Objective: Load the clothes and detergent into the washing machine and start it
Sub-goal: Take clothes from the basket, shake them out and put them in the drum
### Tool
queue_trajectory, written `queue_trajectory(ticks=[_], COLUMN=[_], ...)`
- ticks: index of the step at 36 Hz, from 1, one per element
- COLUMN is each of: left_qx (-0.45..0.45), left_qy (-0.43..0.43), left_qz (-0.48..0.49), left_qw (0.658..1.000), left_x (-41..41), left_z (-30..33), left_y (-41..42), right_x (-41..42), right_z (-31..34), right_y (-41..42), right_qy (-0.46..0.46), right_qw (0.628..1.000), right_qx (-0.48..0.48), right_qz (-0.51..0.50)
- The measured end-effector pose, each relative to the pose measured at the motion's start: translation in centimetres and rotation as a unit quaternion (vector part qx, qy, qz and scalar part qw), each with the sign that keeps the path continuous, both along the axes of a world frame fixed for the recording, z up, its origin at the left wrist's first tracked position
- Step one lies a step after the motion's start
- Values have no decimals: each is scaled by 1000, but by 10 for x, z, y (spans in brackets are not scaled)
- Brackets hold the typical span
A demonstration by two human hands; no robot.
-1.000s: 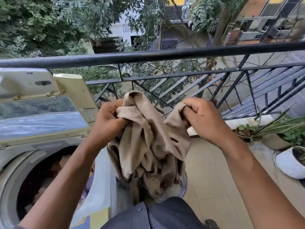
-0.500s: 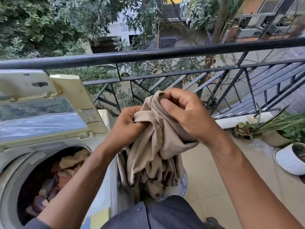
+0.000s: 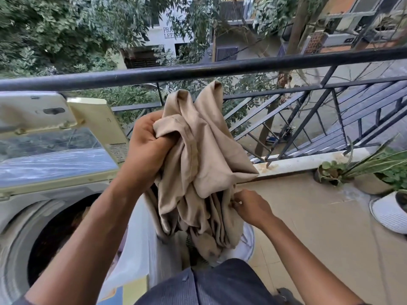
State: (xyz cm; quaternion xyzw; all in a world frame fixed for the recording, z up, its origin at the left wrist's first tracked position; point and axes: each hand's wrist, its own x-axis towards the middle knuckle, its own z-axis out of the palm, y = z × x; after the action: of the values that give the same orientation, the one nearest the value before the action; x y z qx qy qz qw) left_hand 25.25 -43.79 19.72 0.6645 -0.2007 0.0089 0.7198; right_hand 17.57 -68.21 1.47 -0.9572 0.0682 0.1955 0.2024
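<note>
A beige garment (image 3: 198, 155) hangs bunched in front of me, its lower folds trailing into a white laundry basket (image 3: 246, 245). My left hand (image 3: 147, 146) is clenched on the garment's upper part. My right hand (image 3: 251, 208) pinches its lower folds from the right. The top-loading washing machine (image 3: 28, 205) stands at the left with its lid (image 3: 50, 137) raised. Its dark drum opening (image 3: 57, 234) shows some clothes inside, dimly.
A dark metal balcony railing (image 3: 220, 70) runs across just behind the garment. Potted plants (image 3: 378, 170) and a white pot (image 3: 387, 212) stand on the tiled floor at the right. A blue and yellow item (image 3: 123, 291) lies on the machine's front corner.
My right hand let go of the garment's top and dropped to its lower folds. My left hand lifted the top higher, so the cloth now stands above the fist.
</note>
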Motion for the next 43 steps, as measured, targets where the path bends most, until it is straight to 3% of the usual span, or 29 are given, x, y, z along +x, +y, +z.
queue_trajectory(ticks=[6, 9, 11, 13, 15, 17, 18, 20, 21, 23, 25, 26, 28, 30, 32, 37, 43], left_qx=[26, 57, 72, 83, 92, 92, 86, 81, 82, 84, 88, 90, 97, 91, 84, 106, 150], left_qy=[4, 14, 26, 38, 41, 48, 51, 48, 48, 50, 54, 54, 57, 73, 79, 45, 26], left_qz=[14, 24, 35, 40, 52, 69, 75, 78, 79, 78, 79, 82, 94, 111, 123, 93, -29], left_qw=[1000, 998, 996, 995, 994, 992, 992, 993, 992, 992, 992, 991, 989, 987, 986, 989, 988], left_x=[3, 3, 2, 2, 1, 1, 1, -1, -1, -3, -5, -6, -8, -8, -7, -6, -7], left_z=[-9, -18, -24, -29, -31, -30, -28, -25, -24, -24, -25, -26, -27, -28, -29, -30, -27], left_y=[9, 12, 12, 11, 11, 10, 9, 9, 9, 12, 14, 14, 15, 16, 17, 14, 13], right_x=[7, 17, 21, 19, 15, 12, 12, 14, 15, 15, 12, 10, 7, 4, 4, 15, 22], right_z=[31, 82, 121, 162, 197, 214, 214, 201, 191, 171, 160, 160, 164, 173, 182, 184, 204], right_y=[-17, -27, -31, -29, -22, -14, -10, -5, -5, -5, -7, -10, -15, -18, -17, -11, 14], right_qy=[-62, -117, -191, -286, -380, -439, -449, -431, -389, -232, -139, -141, -214, -293, -333, -273, -300], right_qw=[995, 992, 980, 941, 878, 826, 819, 848, 886, 970, 984, 984, 976, 949, 923, 946, 887], right_qx=[-74, -42, 48, 178, 290, 354, 359, 308, 252, 53, -97, -103, -26, 118, 190, 174, 350], right_qz=[13, -13, -23, -26, -15, -3, -4, -5, 1, 40, 52, 41, 22, -2, -8, 1, 21])
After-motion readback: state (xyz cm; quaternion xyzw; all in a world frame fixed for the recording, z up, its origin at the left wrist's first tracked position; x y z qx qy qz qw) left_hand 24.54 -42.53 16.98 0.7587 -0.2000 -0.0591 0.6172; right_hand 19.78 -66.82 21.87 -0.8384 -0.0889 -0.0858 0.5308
